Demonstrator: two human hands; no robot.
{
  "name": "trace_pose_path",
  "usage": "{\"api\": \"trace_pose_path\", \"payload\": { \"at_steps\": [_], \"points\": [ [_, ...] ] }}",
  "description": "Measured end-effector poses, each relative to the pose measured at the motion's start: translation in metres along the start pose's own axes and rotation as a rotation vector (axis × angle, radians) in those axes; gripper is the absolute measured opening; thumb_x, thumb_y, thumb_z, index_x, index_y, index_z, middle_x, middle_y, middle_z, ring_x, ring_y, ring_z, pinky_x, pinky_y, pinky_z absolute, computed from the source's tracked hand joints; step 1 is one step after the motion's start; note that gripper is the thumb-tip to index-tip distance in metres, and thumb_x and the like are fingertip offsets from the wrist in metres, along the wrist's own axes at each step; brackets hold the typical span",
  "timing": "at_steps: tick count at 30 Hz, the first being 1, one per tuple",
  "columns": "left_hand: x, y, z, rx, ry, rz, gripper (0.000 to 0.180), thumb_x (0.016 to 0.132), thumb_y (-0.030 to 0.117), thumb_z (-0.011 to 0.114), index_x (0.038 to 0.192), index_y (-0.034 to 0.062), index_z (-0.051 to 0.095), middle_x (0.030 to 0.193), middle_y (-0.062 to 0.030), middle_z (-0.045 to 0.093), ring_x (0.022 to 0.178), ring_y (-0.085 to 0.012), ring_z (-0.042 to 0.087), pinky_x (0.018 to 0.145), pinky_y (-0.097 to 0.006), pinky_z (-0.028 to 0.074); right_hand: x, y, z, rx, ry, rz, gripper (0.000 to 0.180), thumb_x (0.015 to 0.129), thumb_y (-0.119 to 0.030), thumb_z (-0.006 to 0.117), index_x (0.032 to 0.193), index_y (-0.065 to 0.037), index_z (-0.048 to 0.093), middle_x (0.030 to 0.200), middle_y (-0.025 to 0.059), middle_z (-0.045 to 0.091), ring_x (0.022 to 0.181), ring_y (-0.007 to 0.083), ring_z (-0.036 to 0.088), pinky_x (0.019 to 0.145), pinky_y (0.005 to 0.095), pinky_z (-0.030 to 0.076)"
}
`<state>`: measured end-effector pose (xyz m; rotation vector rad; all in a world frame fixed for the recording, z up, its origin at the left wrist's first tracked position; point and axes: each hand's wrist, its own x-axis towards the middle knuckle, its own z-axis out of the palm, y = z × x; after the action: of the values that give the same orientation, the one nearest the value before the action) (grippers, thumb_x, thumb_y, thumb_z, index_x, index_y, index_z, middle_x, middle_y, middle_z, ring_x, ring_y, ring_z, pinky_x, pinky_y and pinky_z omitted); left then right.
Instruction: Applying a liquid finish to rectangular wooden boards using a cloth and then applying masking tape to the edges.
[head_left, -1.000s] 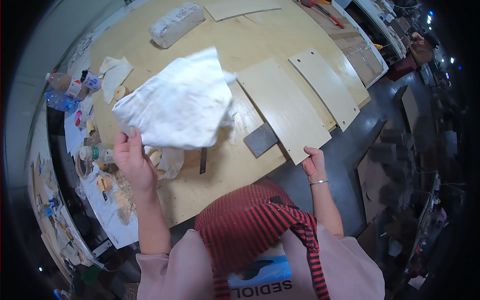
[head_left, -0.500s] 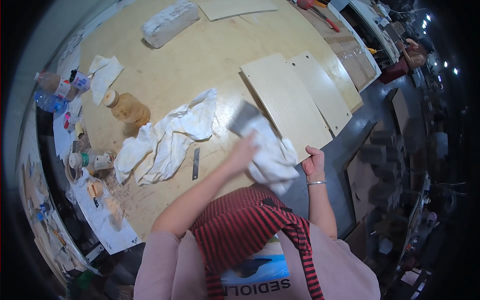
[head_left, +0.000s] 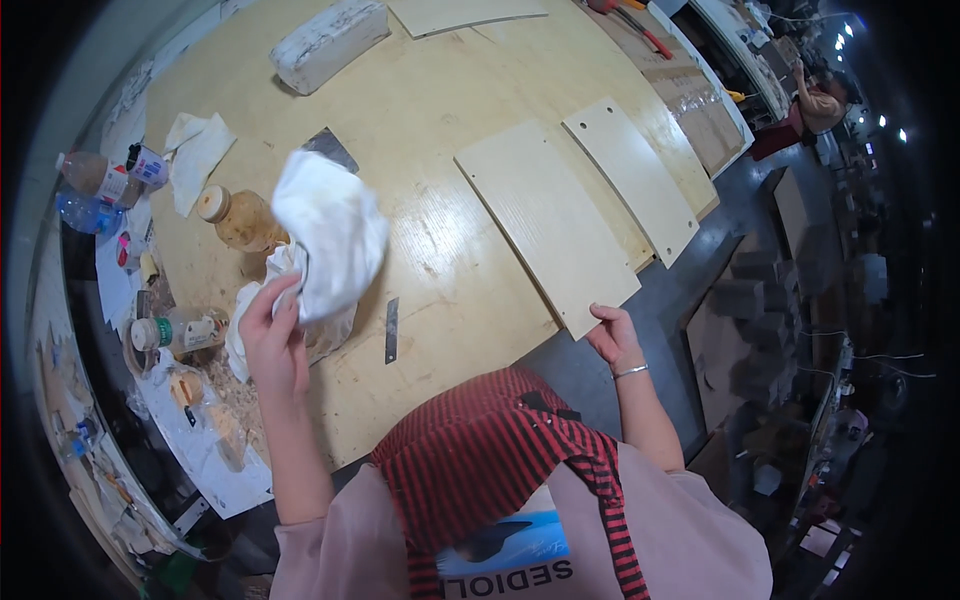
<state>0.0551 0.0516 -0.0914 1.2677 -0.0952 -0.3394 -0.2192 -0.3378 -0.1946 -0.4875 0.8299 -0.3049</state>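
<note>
My left hand (head_left: 276,345) grips a bunched white cloth (head_left: 330,235), raised over the left part of the table. At the cloth's far end shows a dark grey rectangular piece (head_left: 333,149); whether it touches the cloth or lies on the table I cannot tell. My right hand (head_left: 615,338) pinches the near corner of a pale wooden panel (head_left: 545,220), which juts past the table's edge. Beside it lies a narrower panel with holes (head_left: 630,175). A second white rag (head_left: 240,325) is partly hidden behind the raised cloth and my left hand.
A thin metal strip (head_left: 392,330) lies on the wooden table (head_left: 440,130). To the left stand a jar of brownish stuff (head_left: 240,220), a tipped bottle (head_left: 180,332) and other bottles. A whitish block (head_left: 330,48) sits at the far side. Another person (head_left: 815,110) is far right.
My left hand has swung the white cloth left, away from the panels. The dark grey piece has moved left too. The held panel has shifted slightly left, widening the gap to the narrower one.
</note>
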Motion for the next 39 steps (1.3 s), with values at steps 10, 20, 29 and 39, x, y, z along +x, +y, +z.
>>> {"api": "trace_pose_path", "payload": {
  "at_steps": [10, 20, 29, 39],
  "points": [
    [-0.066, -0.019, -0.015, -0.381, 0.015, -0.196, 0.043, 0.093, 0.004, 0.052, 0.132, -0.0117, 0.041, 0.128, -0.0208, 0.054, 0.121, -0.0272, 0.053, 0.101, -0.040, 0.043, -0.006, -0.011, 0.136, -1.269, -0.300, 0.152, 0.029, 0.087, -0.029, 0.064, 0.080, -0.001, 0.063, 0.069, 0.0079, 0.067, 0.060, 0.0120, 0.062, 0.058, 0.0239, 0.050],
    [-0.070, -0.038, -0.011, -0.689, 0.175, -0.239, 0.035, 0.100, 0.011, 0.043, 0.135, 0.0041, 0.044, 0.131, -0.0074, 0.054, 0.123, -0.0206, 0.050, 0.105, -0.040, 0.040, 0.098, 0.181, 0.385, -1.293, -0.982, -0.552, 0.099, 0.065, -0.015, 0.084, 0.145, -0.001, 0.028, 0.138, 0.0198, 0.046, 0.126, 0.0273, 0.046, 0.104, 0.0353, 0.040],
    [-0.048, -0.042, -0.020, -1.004, 0.189, -0.230, 0.042, 0.102, 0.027, 0.042, 0.135, -0.0001, 0.042, 0.137, -0.0120, 0.049, 0.127, -0.0270, 0.047, 0.108, -0.045, 0.037, 0.071, 0.182, 0.447, -1.105, -1.102, -0.555, 0.080, 0.053, -0.014, 0.087, 0.120, -0.001, 0.046, 0.112, 0.0131, 0.060, 0.107, 0.0227, 0.057, 0.095, 0.0337, 0.045],
    [-0.028, -0.046, -0.008, -0.865, 0.110, -0.214, 0.053, 0.102, 0.035, 0.037, 0.142, 0.0004, 0.032, 0.145, -0.0132, 0.040, 0.133, -0.0287, 0.040, 0.111, -0.045, 0.032, 0.010, 0.077, 0.392, -1.886, -1.084, -1.284, 0.052, 0.053, -0.003, 0.072, 0.104, -0.005, 0.060, 0.095, 0.0065, 0.063, 0.086, 0.0280, 0.058, 0.073, 0.0376, 0.049]
  ]
}}
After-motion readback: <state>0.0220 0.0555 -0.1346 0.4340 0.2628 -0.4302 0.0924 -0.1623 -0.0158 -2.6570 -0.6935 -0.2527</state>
